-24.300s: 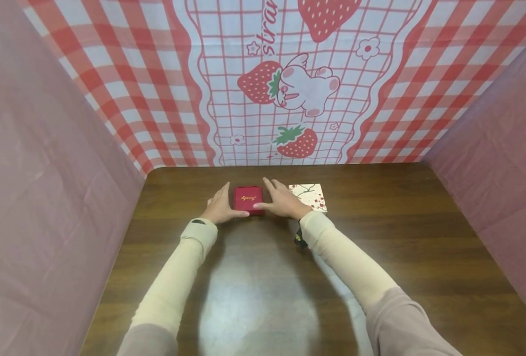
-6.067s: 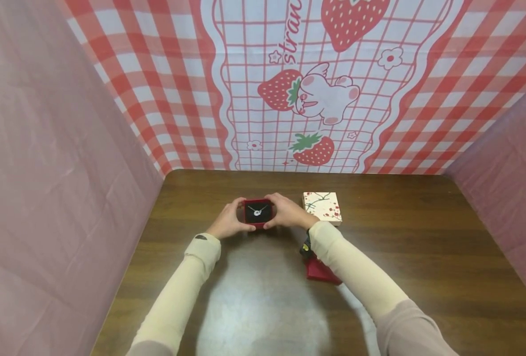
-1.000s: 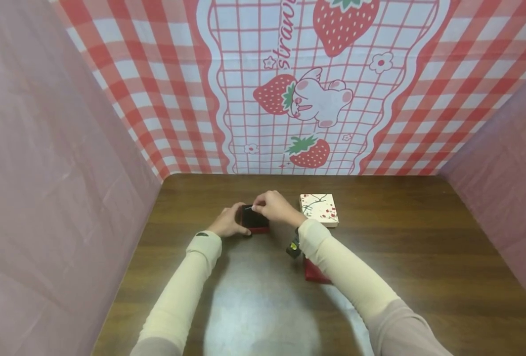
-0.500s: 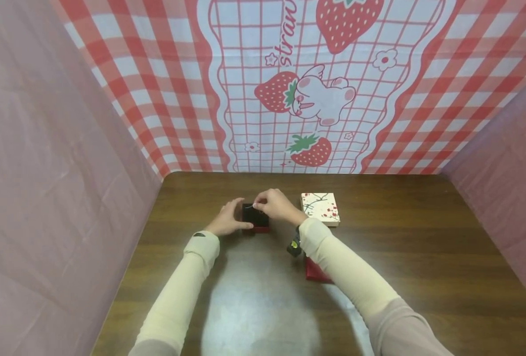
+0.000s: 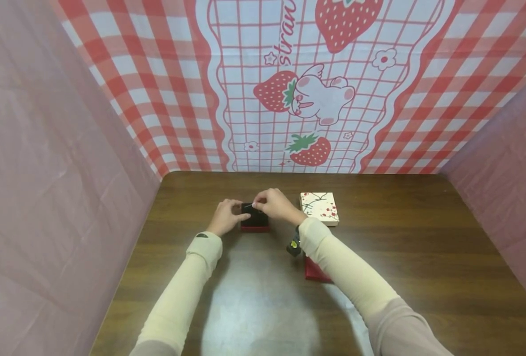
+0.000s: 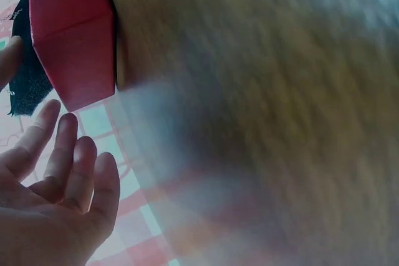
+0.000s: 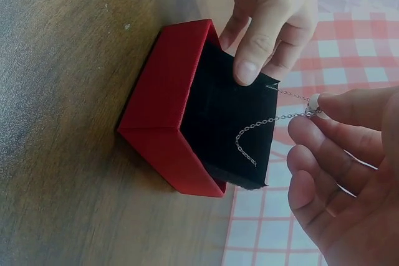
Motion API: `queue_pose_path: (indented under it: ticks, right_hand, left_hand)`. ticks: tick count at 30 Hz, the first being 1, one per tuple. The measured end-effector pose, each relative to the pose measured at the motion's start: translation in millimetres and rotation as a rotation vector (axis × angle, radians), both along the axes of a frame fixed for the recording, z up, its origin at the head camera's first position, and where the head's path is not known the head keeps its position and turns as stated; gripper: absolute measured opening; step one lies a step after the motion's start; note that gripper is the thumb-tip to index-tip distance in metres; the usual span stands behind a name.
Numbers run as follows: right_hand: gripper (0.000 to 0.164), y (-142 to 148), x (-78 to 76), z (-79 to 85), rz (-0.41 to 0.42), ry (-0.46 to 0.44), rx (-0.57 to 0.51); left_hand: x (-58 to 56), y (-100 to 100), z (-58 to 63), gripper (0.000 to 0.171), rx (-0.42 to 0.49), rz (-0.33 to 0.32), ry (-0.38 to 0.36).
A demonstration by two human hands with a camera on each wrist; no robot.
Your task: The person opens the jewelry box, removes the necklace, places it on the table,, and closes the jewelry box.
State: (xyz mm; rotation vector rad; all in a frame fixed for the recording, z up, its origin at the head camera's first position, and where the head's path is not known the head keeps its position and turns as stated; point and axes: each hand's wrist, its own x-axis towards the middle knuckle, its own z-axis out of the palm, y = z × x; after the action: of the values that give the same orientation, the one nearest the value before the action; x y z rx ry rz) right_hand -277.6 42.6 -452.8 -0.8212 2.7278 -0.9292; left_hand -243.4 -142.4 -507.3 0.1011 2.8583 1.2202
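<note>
A red jewelry box [image 5: 255, 229] stands lidless on the table. Its black insert [image 7: 212, 104] tilts up and juts past the rim in the right wrist view. My left hand [image 5: 225, 217] pinches the insert near its edge, thumb lying across the black face and fingers behind. Between thumb and index finger, my right hand [image 5: 275, 205] pinches a silver necklace [image 7: 274, 118] by its pendant end. The chain runs from those fingertips down to the insert. In the left wrist view the black insert [image 6: 28, 85] shows beside the red box wall.
A cream box with a red blossom print [image 5: 320, 207] lies right of the jewelry box. Partly under my right forearm is the red lid [image 5: 316, 271]. Behind the wooden table [image 5: 423, 257] hangs a checked strawberry cloth [image 5: 174, 99]; pink cloths flank both sides.
The red lid came off and lies nearer, to the right. Both hands held the box earlier; my right hand then took the necklace. My left thumb has just moved from the front onto the insert.
</note>
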Motion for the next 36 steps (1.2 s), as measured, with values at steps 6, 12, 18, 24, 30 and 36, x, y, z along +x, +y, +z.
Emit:
queue_pose_path:
  ticks: [6,12,18,24,30,36]
  right_hand:
    - [0.017,0,0.2,-0.2,0.002,0.006,0.008]
    - [0.017,0,0.3,0.8,-0.003,-0.013,0.001]
    - [0.016,0,0.6,1.1,-0.003,-0.013,-0.013]
    - [0.016,0,0.5,0.9,-0.002,-0.011,-0.017]
    - [0.016,2,0.1,5.0,-0.008,-0.018,-0.024]
    - [0.017,3,-0.7,9.3,-0.014,-0.046,-0.041]
  left_hand:
    - [-2.4,0,-2.4,0.053,-0.013,0.002,-0.037]
    - [-3.3,0,-3.7,0.041,0.010,0.012,-0.021]
    - [-2.9,1,-1.1,0.035,0.068,0.021,-0.035]
    - [-1.7,0,2.0,0.035,0.094,0.021,-0.042]
    - [-1.0,0,4.4,0.034,0.114,0.008,-0.047]
    - [-0.6,1,6.3,0.033,0.167,0.011,-0.035]
